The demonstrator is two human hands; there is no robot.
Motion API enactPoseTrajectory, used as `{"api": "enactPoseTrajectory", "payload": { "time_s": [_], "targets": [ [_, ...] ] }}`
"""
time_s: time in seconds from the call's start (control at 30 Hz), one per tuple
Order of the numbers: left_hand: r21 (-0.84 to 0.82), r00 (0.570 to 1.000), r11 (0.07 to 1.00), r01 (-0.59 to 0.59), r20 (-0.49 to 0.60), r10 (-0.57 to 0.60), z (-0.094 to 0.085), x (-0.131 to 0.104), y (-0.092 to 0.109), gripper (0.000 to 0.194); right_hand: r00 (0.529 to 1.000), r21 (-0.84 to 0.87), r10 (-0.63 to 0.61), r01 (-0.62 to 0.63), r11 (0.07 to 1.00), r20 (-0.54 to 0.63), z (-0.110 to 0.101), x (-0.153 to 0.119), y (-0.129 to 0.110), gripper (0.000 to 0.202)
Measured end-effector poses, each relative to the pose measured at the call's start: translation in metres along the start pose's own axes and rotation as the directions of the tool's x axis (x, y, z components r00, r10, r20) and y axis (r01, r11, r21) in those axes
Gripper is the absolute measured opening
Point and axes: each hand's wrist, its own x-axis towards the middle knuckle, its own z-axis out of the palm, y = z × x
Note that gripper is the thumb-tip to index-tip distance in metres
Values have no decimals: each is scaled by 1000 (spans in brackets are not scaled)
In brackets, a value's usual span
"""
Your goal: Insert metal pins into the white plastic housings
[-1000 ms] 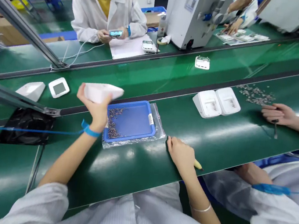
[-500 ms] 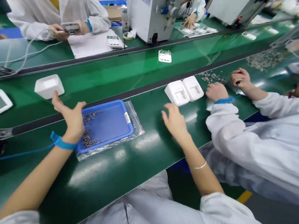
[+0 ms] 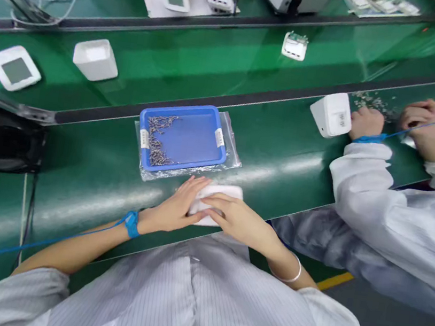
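Observation:
Near the front edge of the green bench, a white plastic housing lies between my two hands, partly covered by them. My left hand, with a blue wrist strap, holds its left side, thumb at the near edge. From the right, my right hand reaches over its top and grips it, the fingers meeting the left thumb. Just beyond the hands sits a blue tray with many small screws heaped along its left side. Under the tray is a clear plastic bag.
Another white housing stands at the right, beside a co-worker's hand. On the green belt are a white housing, a screen unit and a part with a circuit board. A black fan stands left.
My right hand has brought one of the two white housings from the right to the bench front. My left hand has come from the belt to meet it. The camera view has shifted.

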Motion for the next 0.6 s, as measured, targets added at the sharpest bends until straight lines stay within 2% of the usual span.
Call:
{"api": "enactPoseTrajectory", "payload": {
  "time_s": [0.03,0.07,0.17,0.27,0.37,0.47,0.6],
  "targets": [
    [7,999,1000,-15,47,15,-2,1,-3,67,996,89,-89,89,992,-3,-3,8,-4,25],
    [13,996,1000,-29,85,28,-4,3,-6,60,993,121,-112,117,986,-47,-7,20,-4,24],
    [34,992,999,-41,118,37,-7,5,-10,42,974,-47,-7,-4,999,-228,-23,77,9,25],
    [63,998,998,-18,54,15,-5,5,-9,35,970,-253,56,-117,960,-237,-32,143,27,29],
    [97,997,994,48,-67,-42,-1,5,-8,33,966,-345,55,-143,928,-251,-35,192,33,32],
    [164,988,982,92,-134,-71,2,6,-8,33,968,-374,26,-121,919,-249,-35,216,29,31],
    [282,988,955,93,-143,-54,6,11,-7,35,969,-415,46,-145,898,-241,-32,228,24,29]
  ]
}}
